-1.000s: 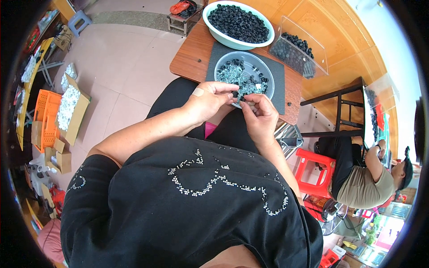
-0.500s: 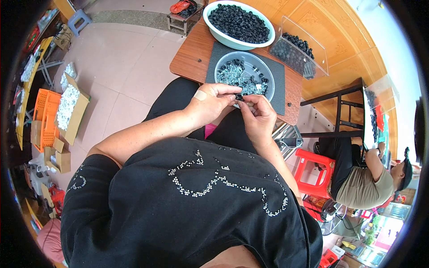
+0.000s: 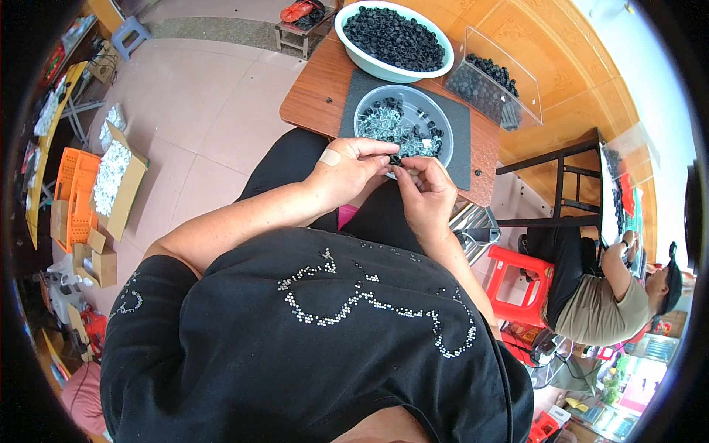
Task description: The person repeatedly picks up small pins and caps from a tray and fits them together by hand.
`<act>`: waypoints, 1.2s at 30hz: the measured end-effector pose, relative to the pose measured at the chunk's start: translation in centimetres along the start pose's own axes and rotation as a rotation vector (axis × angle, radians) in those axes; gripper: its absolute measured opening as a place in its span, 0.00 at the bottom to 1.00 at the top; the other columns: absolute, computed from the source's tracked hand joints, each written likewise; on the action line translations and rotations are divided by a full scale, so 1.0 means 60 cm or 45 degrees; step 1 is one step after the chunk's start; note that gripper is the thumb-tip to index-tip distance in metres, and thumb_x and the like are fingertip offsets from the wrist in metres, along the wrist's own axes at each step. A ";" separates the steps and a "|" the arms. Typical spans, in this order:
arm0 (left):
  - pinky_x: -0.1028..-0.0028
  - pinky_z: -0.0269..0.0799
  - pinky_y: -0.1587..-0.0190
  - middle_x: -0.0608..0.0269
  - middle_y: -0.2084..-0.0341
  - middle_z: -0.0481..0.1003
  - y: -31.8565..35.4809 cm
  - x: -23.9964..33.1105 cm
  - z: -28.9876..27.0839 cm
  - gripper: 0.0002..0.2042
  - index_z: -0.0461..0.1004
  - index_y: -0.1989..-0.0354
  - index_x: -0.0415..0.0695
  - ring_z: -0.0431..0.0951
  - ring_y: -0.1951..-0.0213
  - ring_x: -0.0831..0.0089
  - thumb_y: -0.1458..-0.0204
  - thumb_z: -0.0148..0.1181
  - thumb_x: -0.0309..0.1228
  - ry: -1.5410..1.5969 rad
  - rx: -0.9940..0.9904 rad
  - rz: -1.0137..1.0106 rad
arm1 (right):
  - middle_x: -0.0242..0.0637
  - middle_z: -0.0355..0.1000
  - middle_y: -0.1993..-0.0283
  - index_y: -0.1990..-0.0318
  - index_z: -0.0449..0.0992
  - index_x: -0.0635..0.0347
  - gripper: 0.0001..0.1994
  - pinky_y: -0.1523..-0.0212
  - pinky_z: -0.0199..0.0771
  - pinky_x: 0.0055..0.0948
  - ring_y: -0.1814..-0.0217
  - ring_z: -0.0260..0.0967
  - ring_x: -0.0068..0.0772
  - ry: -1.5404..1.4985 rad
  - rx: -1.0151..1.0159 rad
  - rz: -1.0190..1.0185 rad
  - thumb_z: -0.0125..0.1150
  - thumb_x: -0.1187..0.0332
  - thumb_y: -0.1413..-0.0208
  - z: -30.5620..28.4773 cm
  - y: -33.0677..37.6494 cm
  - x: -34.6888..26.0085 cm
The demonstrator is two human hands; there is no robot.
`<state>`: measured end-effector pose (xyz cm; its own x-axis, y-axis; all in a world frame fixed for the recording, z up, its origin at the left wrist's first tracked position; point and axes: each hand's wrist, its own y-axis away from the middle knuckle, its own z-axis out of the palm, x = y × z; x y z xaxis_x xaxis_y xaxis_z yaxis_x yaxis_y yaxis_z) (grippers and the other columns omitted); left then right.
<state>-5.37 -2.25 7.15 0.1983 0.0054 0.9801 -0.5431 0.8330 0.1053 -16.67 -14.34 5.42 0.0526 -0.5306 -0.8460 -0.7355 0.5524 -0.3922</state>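
Over the near edge of the table, my left hand point(image 3: 347, 170) and my right hand point(image 3: 430, 193) meet with fingertips pinched. Between them is a small black plastic part point(image 3: 395, 160), mostly covered by the fingers; its exact kind is too small to make out. A pale strip like a plaster sticks to the back of my left hand. Just beyond the fingers stands a translucent round bowl point(image 3: 447, 127) with shiny metal pins or screws and small black parts in it. A dark grey mat point(image 3: 461, 151) lies under that bowl.
The brown table point(image 3: 314, 100) also bears a large pale basin point(image 3: 367, 65) full of black parts. Beside it is a clear box point(image 3: 484, 88) of similar parts. A co-worker point(image 3: 602, 310) sits at the right near a red stool point(image 3: 521, 286). Cartons and an orange crate point(image 3: 77, 188) stand at left.
My hands and the black part stay almost in place. At the right, the co-worker's forearms and hands have shifted slightly.
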 end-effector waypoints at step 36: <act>0.80 0.71 0.56 0.63 0.66 0.76 0.003 -0.006 -0.002 0.08 0.73 0.58 0.37 0.76 0.62 0.78 0.44 0.52 0.24 0.156 -0.143 -0.041 | 0.29 0.69 0.70 0.66 0.68 0.65 0.09 0.64 0.72 0.17 0.67 0.70 0.18 -0.755 -0.323 0.283 0.61 0.83 0.52 -0.015 -0.007 0.005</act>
<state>-5.46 -2.01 6.79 0.3160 0.0391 0.9479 -0.4414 0.8905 0.1104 -16.95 -15.28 5.66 0.1900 0.0598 -0.9800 -0.9035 0.4011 -0.1507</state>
